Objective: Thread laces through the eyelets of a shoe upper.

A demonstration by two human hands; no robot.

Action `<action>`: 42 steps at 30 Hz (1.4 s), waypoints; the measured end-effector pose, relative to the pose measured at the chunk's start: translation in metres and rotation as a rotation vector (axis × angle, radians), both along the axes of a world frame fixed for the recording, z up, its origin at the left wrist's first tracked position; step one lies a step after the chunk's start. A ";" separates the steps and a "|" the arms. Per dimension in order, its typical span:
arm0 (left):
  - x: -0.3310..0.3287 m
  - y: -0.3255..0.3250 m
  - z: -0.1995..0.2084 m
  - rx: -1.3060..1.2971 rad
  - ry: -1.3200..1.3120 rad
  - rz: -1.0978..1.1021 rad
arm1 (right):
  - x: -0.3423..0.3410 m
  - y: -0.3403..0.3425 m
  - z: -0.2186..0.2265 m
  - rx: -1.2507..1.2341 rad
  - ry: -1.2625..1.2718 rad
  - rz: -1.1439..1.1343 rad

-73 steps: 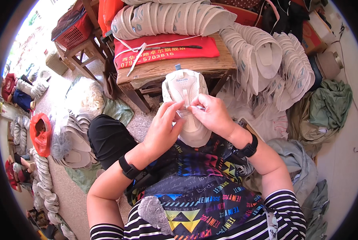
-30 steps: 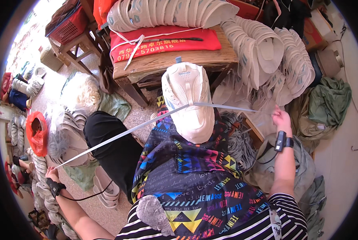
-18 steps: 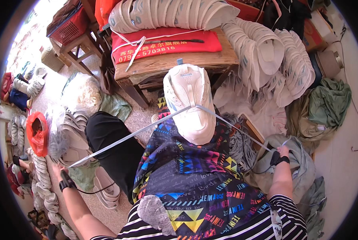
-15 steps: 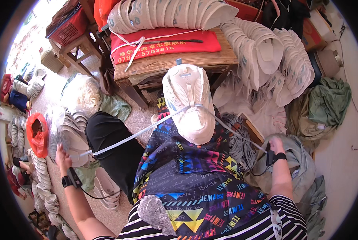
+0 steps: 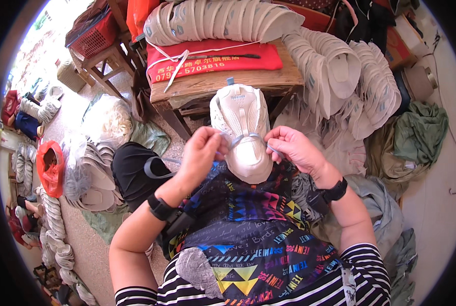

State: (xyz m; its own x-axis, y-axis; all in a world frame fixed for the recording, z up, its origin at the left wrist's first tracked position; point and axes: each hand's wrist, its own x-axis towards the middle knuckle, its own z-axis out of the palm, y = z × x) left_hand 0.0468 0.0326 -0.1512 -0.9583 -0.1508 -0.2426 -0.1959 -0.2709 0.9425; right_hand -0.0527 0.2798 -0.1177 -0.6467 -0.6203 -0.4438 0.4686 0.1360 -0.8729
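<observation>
A white shoe upper [image 5: 242, 115] lies on my lap, its tongue end toward the wooden bench. A flat pale blue-grey shoelace [image 5: 246, 136] crosses it and comes out on both sides. At the upper's left edge my left hand [image 5: 202, 153] is closed in a pinch on the lace, whose loose end loops away over my dark trouser leg. On the opposite edge, my right hand [image 5: 295, 149] pinches the lace between thumb and fingers, with a short piece showing below the fingertips.
Ahead stands a wooden bench [image 5: 238, 75] with a red cloth [image 5: 207, 64], a thin dark tool and a row of nested uppers [image 5: 223, 21]. More stacked uppers [image 5: 340, 69] hang at its right. Grey laces [image 5: 302, 191] bunch beside my right thigh. An orange bag [image 5: 50, 166] sits left.
Both hands have moved in from wide apart to the sides of the upper. The lace, stretched taut before, now hangs loose on the left.
</observation>
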 end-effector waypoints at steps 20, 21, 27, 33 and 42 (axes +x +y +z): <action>-0.008 0.023 0.017 0.025 -0.191 -0.036 | 0.000 0.007 0.008 -0.047 0.271 -0.045; -0.007 0.024 0.014 -0.214 -0.100 -0.028 | 0.000 0.006 0.009 -0.049 0.269 -0.044; -0.005 0.018 0.021 -1.109 0.301 -0.110 | 0.003 -0.004 0.011 -0.125 0.377 -0.110; -0.015 -0.001 0.053 -1.435 0.606 -0.236 | 0.005 -0.010 0.013 -0.023 0.292 -0.046; -0.029 -0.006 0.065 -1.553 0.505 -0.471 | -0.002 -0.002 0.001 0.229 0.423 0.114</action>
State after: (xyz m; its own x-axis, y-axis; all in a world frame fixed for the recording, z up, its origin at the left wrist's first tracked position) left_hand 0.0175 0.0264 -0.0867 -0.9159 0.3638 0.1696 0.3959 0.8883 0.2326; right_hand -0.0543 0.2774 -0.1165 -0.7337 -0.6145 -0.2899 0.0503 0.3765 -0.9251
